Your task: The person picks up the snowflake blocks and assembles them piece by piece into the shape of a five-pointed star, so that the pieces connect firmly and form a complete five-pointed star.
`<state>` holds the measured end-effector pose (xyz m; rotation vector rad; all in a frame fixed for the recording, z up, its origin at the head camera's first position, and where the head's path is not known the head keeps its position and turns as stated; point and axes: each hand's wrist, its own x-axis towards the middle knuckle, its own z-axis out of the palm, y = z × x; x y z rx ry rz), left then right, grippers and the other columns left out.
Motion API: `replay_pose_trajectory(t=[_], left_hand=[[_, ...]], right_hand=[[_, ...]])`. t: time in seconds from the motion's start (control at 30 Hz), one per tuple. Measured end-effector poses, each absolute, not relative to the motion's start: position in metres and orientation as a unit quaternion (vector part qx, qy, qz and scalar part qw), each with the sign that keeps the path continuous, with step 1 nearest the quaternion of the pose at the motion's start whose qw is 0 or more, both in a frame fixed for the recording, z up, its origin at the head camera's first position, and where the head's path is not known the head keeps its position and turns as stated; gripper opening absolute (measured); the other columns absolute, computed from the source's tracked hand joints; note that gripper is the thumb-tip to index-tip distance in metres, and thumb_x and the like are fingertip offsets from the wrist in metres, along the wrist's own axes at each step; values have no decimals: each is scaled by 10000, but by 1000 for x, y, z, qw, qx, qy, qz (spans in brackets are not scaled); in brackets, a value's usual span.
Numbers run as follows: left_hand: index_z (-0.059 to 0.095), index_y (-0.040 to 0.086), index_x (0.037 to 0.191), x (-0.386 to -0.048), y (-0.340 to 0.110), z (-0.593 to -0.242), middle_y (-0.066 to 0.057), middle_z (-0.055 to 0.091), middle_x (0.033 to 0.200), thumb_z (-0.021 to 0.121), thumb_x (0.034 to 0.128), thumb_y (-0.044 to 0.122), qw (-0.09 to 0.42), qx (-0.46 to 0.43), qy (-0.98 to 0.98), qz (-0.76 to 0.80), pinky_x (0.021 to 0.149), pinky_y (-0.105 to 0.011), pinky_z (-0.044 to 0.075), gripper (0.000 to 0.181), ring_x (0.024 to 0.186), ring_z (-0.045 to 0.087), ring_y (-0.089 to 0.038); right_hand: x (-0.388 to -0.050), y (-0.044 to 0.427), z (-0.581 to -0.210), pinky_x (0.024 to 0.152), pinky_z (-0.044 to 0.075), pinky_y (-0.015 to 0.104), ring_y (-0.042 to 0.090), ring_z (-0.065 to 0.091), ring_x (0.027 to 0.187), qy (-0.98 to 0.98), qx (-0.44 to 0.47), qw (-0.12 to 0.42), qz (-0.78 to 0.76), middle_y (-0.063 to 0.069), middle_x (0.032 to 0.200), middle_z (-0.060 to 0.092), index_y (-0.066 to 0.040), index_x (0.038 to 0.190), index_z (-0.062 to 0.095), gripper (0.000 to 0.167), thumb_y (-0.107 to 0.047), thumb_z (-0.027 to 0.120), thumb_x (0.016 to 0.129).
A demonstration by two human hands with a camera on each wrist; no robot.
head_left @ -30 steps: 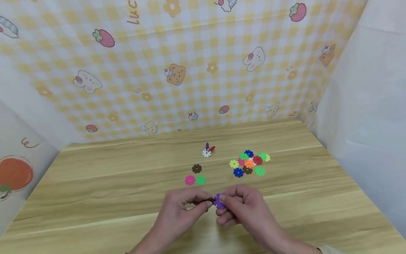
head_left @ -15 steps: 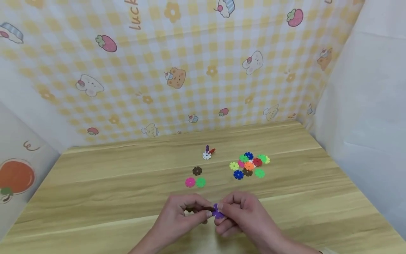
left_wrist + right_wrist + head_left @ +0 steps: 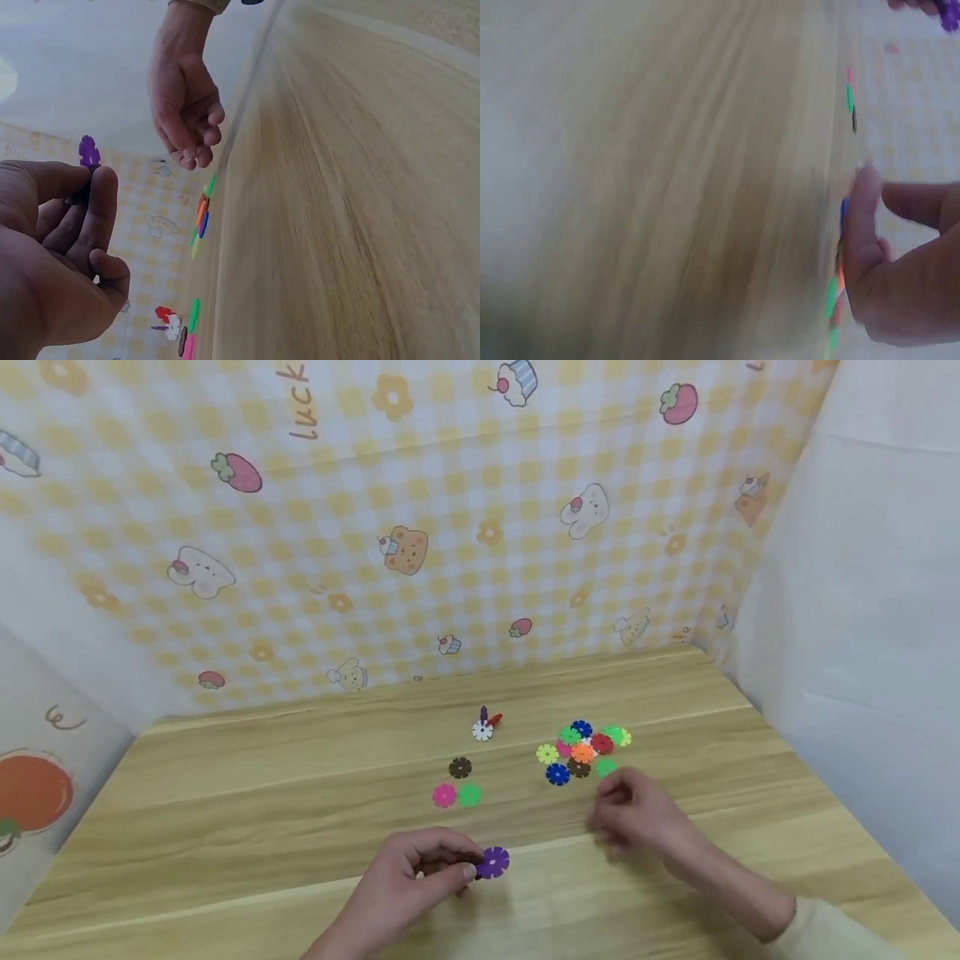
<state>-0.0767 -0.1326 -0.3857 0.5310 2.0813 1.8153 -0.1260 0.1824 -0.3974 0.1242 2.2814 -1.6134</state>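
My left hand point(image 3: 405, 881) pinches a brown notched disc point(image 3: 468, 857), mostly hidden by the fingers. Joined to its right edge is a purple notched disc point(image 3: 495, 862), which also shows above the thumb in the left wrist view. My right hand point(image 3: 641, 814) hovers over the table with loosely bent fingers and nothing between them, slightly blurred. Just beyond it lies a pile of coloured notched discs, among them an orange disc point(image 3: 582, 753), a blue disc point(image 3: 557, 774) and a green disc point(image 3: 606, 767) partly behind the fingers.
Farther back sits a white disc point(image 3: 482, 732) with a purple and a red disc standing in it. Nearer lie a brown disc point(image 3: 461, 767), a pink disc point(image 3: 444, 796) and a green disc point(image 3: 469, 796). A checked cloth point(image 3: 450, 568) hangs behind the wooden table point(image 3: 262, 810).
My right hand has let go of the purple disc and moved right and forward toward the pile. The left hand still holds the joined discs, the purple one now in plain sight.
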Motion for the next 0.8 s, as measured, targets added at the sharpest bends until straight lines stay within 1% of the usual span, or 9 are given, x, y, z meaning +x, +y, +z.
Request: replay_pose_trajectory(t=[0.07,0.13,0.27,0.37,0.47,0.53,0.63,0.73,0.8], left_hand=[[725,1,1149,-77,-134,-387,-163,756,1067,681,976,111,161,182,728,641,734,-309,602,209,821,729,-167],[716,-15,1151,-76,-135,-388,-165,752,1069,676,975,99,163,173,722,650,754,-302,600,215,825,725,-163],[710,-32,1145,-77,-137,-389,-130,753,1039,676,967,85,172,147,718,658,771,-284,594,215,818,717,-155],[707,-40,1141,-79,-137,-391,-128,752,1020,680,963,82,176,138,720,658,767,-282,591,218,810,712,-156],[703,-46,1151,-81,-137,-391,-139,753,1035,684,962,86,175,130,719,660,769,-284,590,231,812,708,-155],[697,-50,1161,-83,-137,-391,-128,755,1046,687,964,91,178,124,714,666,778,-286,589,243,823,705,-153],[684,-71,1175,-84,-136,-391,-94,759,1052,683,966,82,181,122,703,676,798,-289,591,259,842,703,-141],[676,-80,1188,-85,-136,-391,-68,757,1052,680,969,81,187,121,698,681,813,-286,588,271,861,700,-139],[680,-67,1192,-86,-135,-390,-64,754,1053,683,971,95,189,115,699,680,806,-280,580,275,866,694,-143]], right_hand=[[-138,190,-401,633,612,358,212,650,759,792,81,157,-584,180,1033,591,66,1262,395,442,-23,674,930],[-148,194,-406,628,609,352,200,636,747,794,87,139,-585,205,1083,537,66,1293,333,523,-17,686,916],[-160,192,-415,582,598,349,193,621,667,802,91,117,-578,240,1116,499,72,1332,307,619,21,711,866],[-164,187,-420,499,556,334,193,596,581,816,84,99,-564,239,1060,521,74,1335,331,590,69,680,860],[-165,184,-421,456,530,330,196,582,546,838,65,72,-537,248,1099,534,76,1325,363,529,91,640,875],[-166,185,-421,460,540,340,201,594,562,848,57,60,-524,260,1192,514,79,1336,381,512,86,627,887],[-166,185,-419,498,566,349,200,619,600,846,60,72,-525,272,1283,502,80,1352,396,504,72,619,900],[-166,187,-417,524,580,350,190,633,621,835,71,89,-539,250,1261,508,77,1328,414,471,57,630,910],[-166,188,-417,532,585,352,183,635,630,832,70,92,-543,229,1194,521,77,1280,428,429,46,650,914]])
